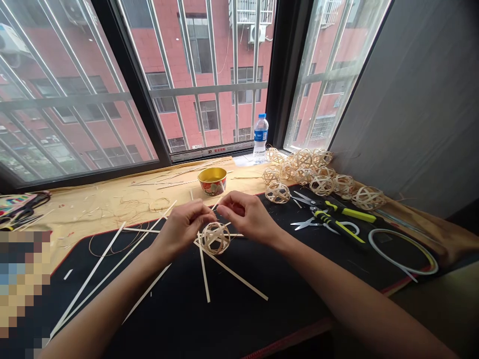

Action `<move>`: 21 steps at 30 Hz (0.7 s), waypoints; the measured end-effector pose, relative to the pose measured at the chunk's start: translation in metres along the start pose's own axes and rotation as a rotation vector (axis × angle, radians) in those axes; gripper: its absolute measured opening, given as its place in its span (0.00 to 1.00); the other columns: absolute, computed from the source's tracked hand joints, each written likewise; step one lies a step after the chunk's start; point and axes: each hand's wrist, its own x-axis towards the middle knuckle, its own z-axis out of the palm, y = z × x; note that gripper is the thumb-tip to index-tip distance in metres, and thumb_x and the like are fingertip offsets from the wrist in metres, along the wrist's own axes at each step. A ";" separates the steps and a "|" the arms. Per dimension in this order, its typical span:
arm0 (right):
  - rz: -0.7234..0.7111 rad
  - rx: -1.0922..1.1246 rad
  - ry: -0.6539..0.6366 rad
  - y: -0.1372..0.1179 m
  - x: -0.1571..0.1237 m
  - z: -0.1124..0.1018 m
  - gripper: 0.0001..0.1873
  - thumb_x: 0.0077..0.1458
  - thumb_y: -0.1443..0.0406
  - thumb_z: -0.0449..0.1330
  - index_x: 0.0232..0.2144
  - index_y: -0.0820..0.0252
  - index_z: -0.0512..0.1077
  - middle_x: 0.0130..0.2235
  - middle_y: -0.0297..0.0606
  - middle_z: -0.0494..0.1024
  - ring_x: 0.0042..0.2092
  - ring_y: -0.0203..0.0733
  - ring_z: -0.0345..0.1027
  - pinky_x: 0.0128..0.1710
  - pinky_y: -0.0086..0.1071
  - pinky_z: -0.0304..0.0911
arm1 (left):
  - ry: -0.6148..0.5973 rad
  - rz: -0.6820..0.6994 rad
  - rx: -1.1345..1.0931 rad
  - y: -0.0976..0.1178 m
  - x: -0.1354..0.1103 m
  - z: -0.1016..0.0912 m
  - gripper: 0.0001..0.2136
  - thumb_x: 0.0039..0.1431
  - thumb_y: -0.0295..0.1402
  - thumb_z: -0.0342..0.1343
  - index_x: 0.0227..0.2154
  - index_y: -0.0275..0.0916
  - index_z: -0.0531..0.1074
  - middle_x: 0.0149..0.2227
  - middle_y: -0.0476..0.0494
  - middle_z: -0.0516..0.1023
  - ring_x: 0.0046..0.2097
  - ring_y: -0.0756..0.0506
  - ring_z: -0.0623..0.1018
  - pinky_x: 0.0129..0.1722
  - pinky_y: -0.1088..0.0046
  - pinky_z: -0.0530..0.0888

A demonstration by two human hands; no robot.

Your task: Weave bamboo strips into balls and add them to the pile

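In front of me a small open-weave ball of pale bamboo strips [215, 238] sits just below my fingertips, above the black mat. My left hand [189, 223] is closed in a pinch at the ball's upper left. Close by on the right, my right hand [247, 213] is pinched too, its fingertips almost meeting the left ones. A thin pale strip shows between the two hands; which fingers grip it I cannot make out. Several flat bamboo strips [237, 276] lie crossed under and around the ball.
Behind my hands stands a gold-rimmed tin [212, 182]. Finished-looking woven balls [322, 184] are heaped at the back right, near a water bottle [261, 137]. Scissors [305, 223], yellow-black pliers [339, 227] and a coiled white band [402, 252] lie on the mat's right side.
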 end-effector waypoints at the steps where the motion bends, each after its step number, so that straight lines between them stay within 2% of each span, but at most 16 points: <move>1: 0.011 0.016 0.001 -0.001 0.000 0.000 0.08 0.53 0.64 0.56 0.24 0.61 0.67 0.24 0.31 0.67 0.26 0.32 0.56 0.26 0.27 0.54 | 0.050 -0.043 -0.035 0.002 0.000 -0.001 0.11 0.54 0.34 0.54 0.19 0.38 0.73 0.20 0.49 0.71 0.23 0.51 0.66 0.25 0.77 0.64; 3: 0.002 0.023 -0.008 -0.003 0.000 0.002 0.07 0.52 0.65 0.56 0.23 0.61 0.66 0.24 0.31 0.67 0.27 0.32 0.56 0.27 0.27 0.55 | 0.142 -0.122 -0.112 0.005 0.000 -0.001 0.11 0.52 0.36 0.57 0.19 0.37 0.74 0.18 0.51 0.68 0.21 0.52 0.62 0.22 0.77 0.61; 6: 0.004 0.038 -0.025 -0.005 -0.001 0.003 0.07 0.52 0.65 0.55 0.24 0.61 0.66 0.25 0.31 0.67 0.28 0.32 0.57 0.28 0.28 0.55 | 0.201 -0.160 -0.188 0.005 -0.001 -0.001 0.10 0.50 0.38 0.60 0.22 0.36 0.78 0.16 0.52 0.64 0.22 0.52 0.60 0.22 0.77 0.59; 10: 0.047 0.067 -0.014 -0.004 -0.001 0.003 0.07 0.52 0.64 0.56 0.24 0.61 0.67 0.25 0.31 0.67 0.27 0.32 0.56 0.28 0.28 0.55 | 0.220 -0.132 -0.186 0.002 -0.003 -0.003 0.09 0.50 0.38 0.62 0.26 0.38 0.81 0.17 0.52 0.60 0.23 0.52 0.60 0.22 0.76 0.58; 17: 0.130 0.201 0.002 0.000 0.000 0.003 0.11 0.52 0.60 0.56 0.24 0.61 0.66 0.25 0.31 0.66 0.27 0.32 0.56 0.27 0.28 0.54 | 0.234 -0.004 -0.036 0.004 -0.004 -0.001 0.06 0.52 0.34 0.60 0.27 0.41 0.82 0.18 0.53 0.59 0.21 0.53 0.61 0.21 0.76 0.58; 21: 0.154 0.326 -0.010 0.000 -0.001 0.005 0.13 0.51 0.57 0.58 0.23 0.61 0.66 0.25 0.31 0.65 0.27 0.33 0.56 0.28 0.29 0.55 | 0.268 -0.014 -0.032 0.005 -0.006 0.000 0.06 0.52 0.33 0.60 0.27 0.42 0.82 0.18 0.53 0.60 0.21 0.53 0.61 0.20 0.76 0.57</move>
